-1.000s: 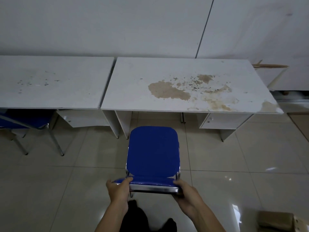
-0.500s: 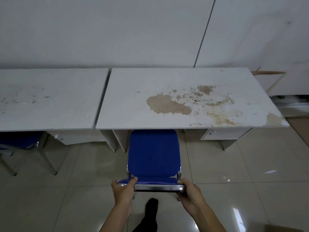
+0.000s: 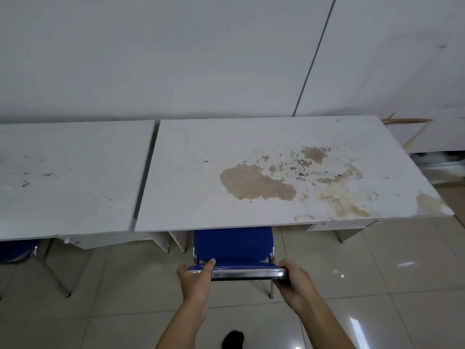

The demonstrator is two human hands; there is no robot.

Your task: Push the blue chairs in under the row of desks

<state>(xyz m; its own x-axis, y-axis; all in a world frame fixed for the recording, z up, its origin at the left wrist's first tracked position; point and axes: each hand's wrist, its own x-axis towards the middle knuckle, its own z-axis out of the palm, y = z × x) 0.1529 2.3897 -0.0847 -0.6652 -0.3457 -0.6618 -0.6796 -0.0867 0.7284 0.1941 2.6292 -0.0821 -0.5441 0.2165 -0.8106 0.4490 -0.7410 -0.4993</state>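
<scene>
Both hands — left hand (image 3: 195, 275), right hand (image 3: 294, 280) — grip the blue chair (image 3: 234, 244); its hidden front may strike the desk (image 3: 201, 187) pedestal.

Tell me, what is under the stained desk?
Under the stained desk sit the front part of the blue chair, white support panels and a drawer unit. The desktop covers everything deeper.

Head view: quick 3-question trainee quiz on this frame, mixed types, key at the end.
1. True or false: both hands grip the chair backrest.
2. The stained desk is which one? A) the left desk B) the right desk
3. Fill in: the chair seat is partly under the ____ desk.

Key: 1 true: left hand and right hand hold the top rail. 2 B. 3 right. A second chair sits under the left desk.
</scene>
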